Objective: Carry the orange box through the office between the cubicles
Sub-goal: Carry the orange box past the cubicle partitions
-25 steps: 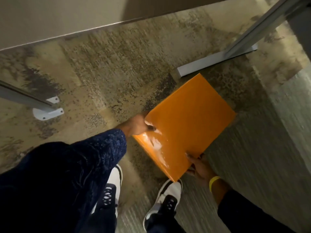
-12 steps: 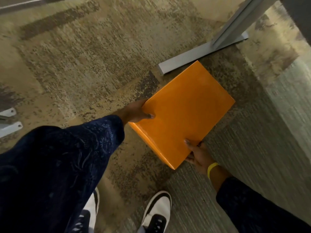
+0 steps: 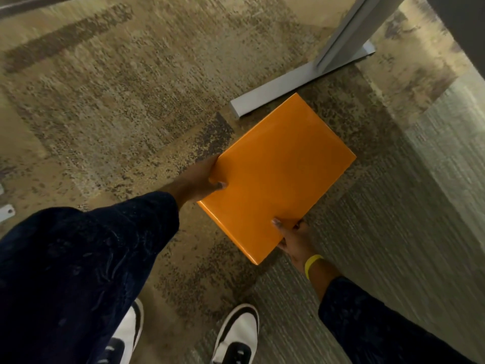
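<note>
Orange box (image 3: pixel 278 174): flat, glossy, rectangular; held in the air above the floor, roughly level, one corner pointing away from the body, near-centre of view. Top face plain, no markings legible.

Left hand (image 3: pixel 195 183): clamped on the box's left edge, thumb laid over the top face, remaining fingers out of sight underneath. Dark blue sleeve (image 3: pixel 86 258) covering the arm down to the wrist.

Right hand (image 3: pixel 294 239): gripping the near right edge close to the nearest corner, thumb tip on the top face, other fingers curled below, only partly visible. Yellow wristband (image 3: pixel 312 265) on the wrist, dark sleeve behind it.

Below the box: two white-and-black shoes (image 3: pixel 237 334) on the floor, the left one largely hidden behind the left sleeve.

Floor: mottled tan and brown carpet (image 3: pixel 118 106) on the left and centre, changing to grey ribbed carpet (image 3: pixel 380 232) on the right.

Beyond the box's far corner: grey metal foot (image 3: pixel 286 93) of an upright panel support (image 3: pixel 343 32), flat on the carpet; far corner of the box overlapping it in view, contact not indicated. Small pale metal bracket (image 3: pixel 5 212) at the left edge of view, well apart from the box. Image somewhat blurred toward the edges.
</note>
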The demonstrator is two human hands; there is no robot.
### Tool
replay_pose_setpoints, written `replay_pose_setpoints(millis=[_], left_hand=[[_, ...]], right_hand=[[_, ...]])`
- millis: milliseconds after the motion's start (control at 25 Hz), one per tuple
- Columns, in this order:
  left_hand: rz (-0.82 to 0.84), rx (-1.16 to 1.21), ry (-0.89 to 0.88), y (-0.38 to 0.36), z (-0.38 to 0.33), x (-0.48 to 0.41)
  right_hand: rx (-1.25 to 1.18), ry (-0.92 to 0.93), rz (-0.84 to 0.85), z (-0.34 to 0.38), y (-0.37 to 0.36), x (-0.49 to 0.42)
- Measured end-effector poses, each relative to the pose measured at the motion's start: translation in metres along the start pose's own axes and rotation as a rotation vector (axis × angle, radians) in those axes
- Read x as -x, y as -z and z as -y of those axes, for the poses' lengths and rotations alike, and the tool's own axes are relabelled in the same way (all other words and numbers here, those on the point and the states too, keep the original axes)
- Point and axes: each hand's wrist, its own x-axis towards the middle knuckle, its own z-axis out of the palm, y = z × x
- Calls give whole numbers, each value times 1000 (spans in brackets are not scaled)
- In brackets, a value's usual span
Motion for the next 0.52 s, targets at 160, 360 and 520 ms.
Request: replay_pose_setpoints(millis=[160,360,520], left_hand=[[-21,-251,-42,0,-15,11],[-25,-640,-219,9,-34,37],[-27,-800,-327,23,-36,54]], right_hand=[[219,176,-61,2,-3,14],[425,285,-120,8,-3,43],[545,299,-131,14,-8,64]])
